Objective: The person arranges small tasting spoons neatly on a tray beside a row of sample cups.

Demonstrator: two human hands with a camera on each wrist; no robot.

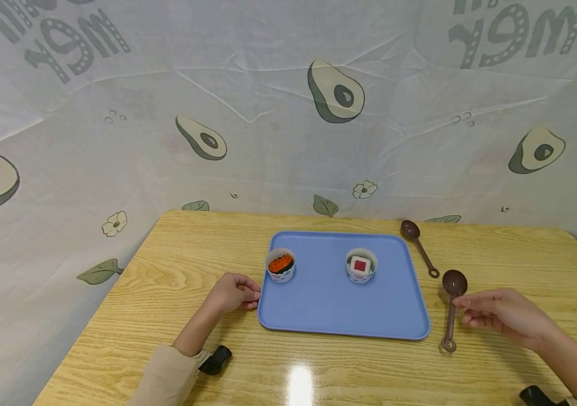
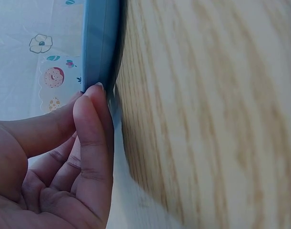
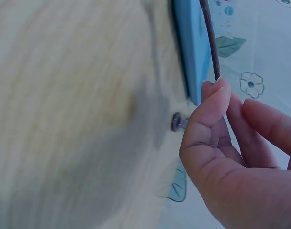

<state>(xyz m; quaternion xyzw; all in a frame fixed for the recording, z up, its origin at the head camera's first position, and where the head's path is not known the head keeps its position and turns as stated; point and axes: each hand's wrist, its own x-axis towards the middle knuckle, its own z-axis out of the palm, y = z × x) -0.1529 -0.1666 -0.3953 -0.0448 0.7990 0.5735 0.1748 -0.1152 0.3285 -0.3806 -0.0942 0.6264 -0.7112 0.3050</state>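
My left hand (image 1: 234, 292) is at the left side of the blue tray (image 1: 339, 313), thumb and index fingertips pinching its rim, as the left wrist view shows close up. In my right hand (image 1: 506, 316), a brown spoon (image 1: 450, 321) with a ring-ended handle is pinched between the fingertips, just below its round bowl. Its thin handle (image 3: 210, 43) stands off the table in the right wrist view, with a shadow on the wood. A second brown spoon (image 1: 422, 252) lies slanted beside the tray's far right corner.
On the tray stand two printed paper cups, one at the left with orange-roe sushi (image 1: 281, 264), one right of centre with a white sushi piece with a red square (image 1: 360, 265). The wooden table (image 1: 207, 242) ends at a hanging avocado-print cloth (image 1: 268, 141).
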